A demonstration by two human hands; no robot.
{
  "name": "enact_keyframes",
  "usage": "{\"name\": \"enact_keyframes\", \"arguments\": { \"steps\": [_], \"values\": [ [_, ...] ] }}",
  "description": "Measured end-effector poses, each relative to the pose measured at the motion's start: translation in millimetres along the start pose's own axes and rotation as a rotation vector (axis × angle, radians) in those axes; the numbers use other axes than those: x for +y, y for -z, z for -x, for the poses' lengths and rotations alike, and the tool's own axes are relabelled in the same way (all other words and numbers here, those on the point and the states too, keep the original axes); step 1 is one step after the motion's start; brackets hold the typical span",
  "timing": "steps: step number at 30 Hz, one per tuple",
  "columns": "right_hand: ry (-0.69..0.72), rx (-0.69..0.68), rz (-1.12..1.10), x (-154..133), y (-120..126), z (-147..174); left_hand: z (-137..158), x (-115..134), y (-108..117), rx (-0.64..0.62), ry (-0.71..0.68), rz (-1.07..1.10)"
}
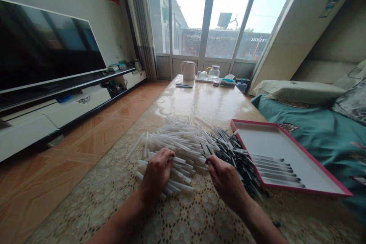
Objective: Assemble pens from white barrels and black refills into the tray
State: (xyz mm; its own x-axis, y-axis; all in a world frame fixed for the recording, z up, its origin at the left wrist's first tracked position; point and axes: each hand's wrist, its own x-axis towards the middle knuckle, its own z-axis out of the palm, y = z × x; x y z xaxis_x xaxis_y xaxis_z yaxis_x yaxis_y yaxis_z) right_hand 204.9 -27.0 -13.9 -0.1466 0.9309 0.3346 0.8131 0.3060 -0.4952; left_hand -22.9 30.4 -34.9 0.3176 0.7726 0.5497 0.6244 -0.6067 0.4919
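Observation:
A heap of translucent white plastic tubes (183,137), like pen barrels, spreads over the lace-patterned table. My left hand (157,171) rests at the near left of this heap, fingers curled round a tube whose end pokes out to the right. Held in a pinch by my right hand (225,179) are a few thin dark pen refills (203,149), their tips pointing up and left. A pile of black refills (231,156) lies just beyond and right of that hand. To its right, a shallow pink-rimmed box (286,137) contains a row of dark-tipped pens (277,169).
At the table's far end stand a pale jug (188,71), a glass pot (214,72) and a tissue pack (228,80). A teal-covered sofa (317,122) borders the right side. A television (48,45) stands on a low cabinet (74,106) at left.

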Motion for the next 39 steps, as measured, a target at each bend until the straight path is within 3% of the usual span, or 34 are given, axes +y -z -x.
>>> {"name": "enact_keyframes", "arguments": {
  "steps": [10, 21, 29, 32, 36, 39],
  "values": [
    [0.090, -0.041, 0.084, -12.1, 2.6, 3.1, 1.1, 7.8, 8.2, 0.158, -0.051, 0.097],
    [0.077, -0.102, 0.099, -16.2, 0.5, 4.4, 2.2, 10.1, 5.3, 0.122, -0.096, 0.069],
    [0.082, -0.096, -0.018, -20.5, -12.1, 4.3, 13.2, 29.2, -4.0, -0.011, -0.221, 0.117],
    [0.015, -0.043, -0.080, -14.3, -14.5, 3.7, 13.4, 33.4, -4.6, 0.022, -0.097, 0.276],
    [-0.065, 0.005, -0.168, -9.1, -14.4, 2.9, 9.0, 34.9, -2.5, 0.179, 0.332, 0.615],
    [-0.012, -0.005, -0.182, -12.8, -16.7, 3.8, 6.5, 36.5, -4.1, 0.021, 0.601, 0.978]
  ]
}}
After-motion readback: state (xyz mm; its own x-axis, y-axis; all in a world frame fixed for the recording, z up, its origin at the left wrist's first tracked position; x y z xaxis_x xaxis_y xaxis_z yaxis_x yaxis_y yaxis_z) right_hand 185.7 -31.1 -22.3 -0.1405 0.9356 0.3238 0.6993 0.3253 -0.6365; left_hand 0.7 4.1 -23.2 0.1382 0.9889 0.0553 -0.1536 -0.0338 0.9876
